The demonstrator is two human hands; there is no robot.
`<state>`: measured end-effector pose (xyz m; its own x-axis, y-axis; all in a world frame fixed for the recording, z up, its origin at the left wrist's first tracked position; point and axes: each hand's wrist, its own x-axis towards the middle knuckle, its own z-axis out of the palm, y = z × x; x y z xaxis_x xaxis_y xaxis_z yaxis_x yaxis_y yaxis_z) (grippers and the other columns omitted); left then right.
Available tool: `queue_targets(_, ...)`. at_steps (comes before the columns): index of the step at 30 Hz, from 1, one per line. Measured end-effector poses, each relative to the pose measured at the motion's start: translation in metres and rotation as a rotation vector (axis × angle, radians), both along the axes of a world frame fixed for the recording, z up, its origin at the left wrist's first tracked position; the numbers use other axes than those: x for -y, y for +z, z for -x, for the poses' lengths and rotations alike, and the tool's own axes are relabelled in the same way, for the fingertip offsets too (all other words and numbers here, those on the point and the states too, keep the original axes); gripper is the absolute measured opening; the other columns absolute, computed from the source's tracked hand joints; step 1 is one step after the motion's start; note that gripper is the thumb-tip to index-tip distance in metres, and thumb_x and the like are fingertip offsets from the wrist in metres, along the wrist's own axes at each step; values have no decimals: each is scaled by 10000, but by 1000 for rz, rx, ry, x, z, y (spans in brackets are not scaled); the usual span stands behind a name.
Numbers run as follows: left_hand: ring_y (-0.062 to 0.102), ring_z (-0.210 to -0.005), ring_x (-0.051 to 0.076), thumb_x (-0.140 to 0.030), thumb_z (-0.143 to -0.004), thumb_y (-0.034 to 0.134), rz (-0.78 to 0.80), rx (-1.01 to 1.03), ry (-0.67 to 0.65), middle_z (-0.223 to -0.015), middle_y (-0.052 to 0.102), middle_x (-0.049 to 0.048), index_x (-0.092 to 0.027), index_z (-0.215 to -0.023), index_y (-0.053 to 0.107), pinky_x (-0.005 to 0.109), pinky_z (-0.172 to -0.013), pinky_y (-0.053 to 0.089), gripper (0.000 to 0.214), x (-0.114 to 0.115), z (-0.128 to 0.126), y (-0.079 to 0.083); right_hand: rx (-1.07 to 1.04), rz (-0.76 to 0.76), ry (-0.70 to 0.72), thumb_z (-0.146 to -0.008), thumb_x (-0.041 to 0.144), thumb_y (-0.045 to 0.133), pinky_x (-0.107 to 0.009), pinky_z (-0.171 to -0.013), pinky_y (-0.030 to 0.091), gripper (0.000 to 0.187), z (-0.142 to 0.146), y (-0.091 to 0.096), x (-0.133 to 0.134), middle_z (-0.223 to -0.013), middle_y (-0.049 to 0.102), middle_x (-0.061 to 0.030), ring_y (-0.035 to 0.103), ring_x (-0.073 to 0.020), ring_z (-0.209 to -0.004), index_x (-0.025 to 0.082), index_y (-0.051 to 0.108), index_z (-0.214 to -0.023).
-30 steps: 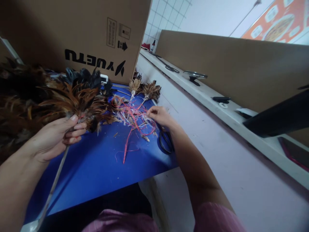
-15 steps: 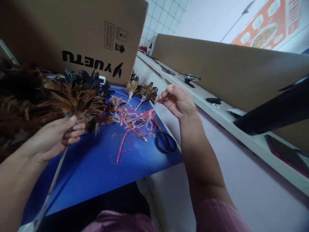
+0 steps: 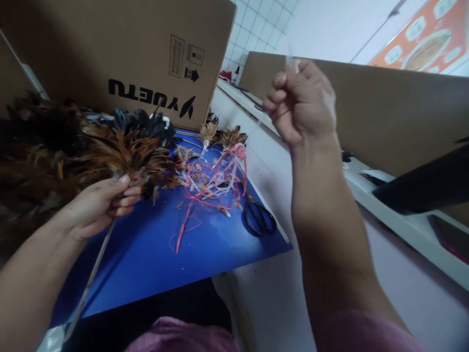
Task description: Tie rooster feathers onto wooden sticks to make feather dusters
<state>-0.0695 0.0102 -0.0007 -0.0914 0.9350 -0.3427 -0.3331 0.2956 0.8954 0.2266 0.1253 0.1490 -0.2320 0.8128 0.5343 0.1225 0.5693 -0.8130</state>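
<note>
My left hand (image 3: 104,203) is closed around the neck of a feather duster (image 3: 73,151), whose thin stick (image 3: 90,283) runs down to the lower left. Brown and black feathers fan out to the left. My right hand (image 3: 302,100) is raised high, fingers pinched on a pale thin strand (image 3: 249,142) that runs down to a tangle of red and white strings (image 3: 212,178) on the blue surface (image 3: 146,254). Black scissors (image 3: 259,218) lie to the right of the tangle.
A large cardboard box (image 3: 120,54) stands behind the blue surface. Two small feather bundles (image 3: 220,137) lie near its corner. A white ledge (image 3: 395,205) with small dark items runs along a brown board (image 3: 384,102) on the right.
My right hand left the string tangle on the blue surface and rose up and right, pulling a strand with it. The tangle has lifted slightly. My left hand kept its hold.
</note>
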Motion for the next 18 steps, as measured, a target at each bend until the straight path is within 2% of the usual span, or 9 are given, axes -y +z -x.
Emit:
queue_targets(3, 308, -439, 37, -178, -861, 562, -87, 113, -125, -585, 408, -37, -141, -799, 566, 114, -356, 258, 72, 0, 3, -5, 38, -12, 37, -868, 255, 600, -173, -491, 351, 129, 10, 8, 4, -640, 597, 74, 503, -4, -507, 190, 590, -756)
queue_targets(6, 330, -456, 35, -196, -857, 582, -97, 132, -133, -609, 430, -29, -135, -810, 557, 108, -365, 269, 81, -1, 4, -8, 32, -12, 135, -834, 135, 587, -181, -455, 290, 120, 22, 2, 15, -612, 621, 78, 417, 13, -449, 215, 672, -803)
queue_targets(8, 350, -461, 36, -199, -859, 580, -82, 124, -114, -618, 439, -26, -133, -839, 563, 104, -366, 274, 72, -1, 4, -9, 131, -13, 188, -801, 130, 615, -188, -451, 302, 126, 32, -12, 24, -638, 655, 60, 437, -9, -460, 205, 700, -858)
queue_targets(11, 326, -430, 35, -209, -858, 573, -71, 140, -101, -601, 414, -35, -136, -829, 548, 105, -338, 247, 82, -3, 3, -11, 406, 15, 247, -766, 175, 674, -217, -525, 390, 40, 49, -42, 38, -657, 668, 21, 528, -62, -544, 163, 708, -783)
queue_targets(14, 291, -405, 25, -201, -856, 562, -68, 153, -91, -605, 400, -40, -136, -831, 535, 100, -319, 219, 75, -6, 3, -13, 625, -9, 293, -793, 169, 635, -231, -616, 412, 84, 64, -71, 49, -678, 671, 2, 572, -91, -631, 146, 710, -763)
queue_targets(18, 276, -398, 16, -202, -850, 574, -100, 181, -144, -611, 380, -45, -132, -825, 532, 87, -307, 189, 85, -7, 3, -17, 793, -71, 252, -815, 171, 600, -229, -645, 371, 123, 77, -88, 55, -676, 655, 5, 556, -86, -636, 144, 708, -763)
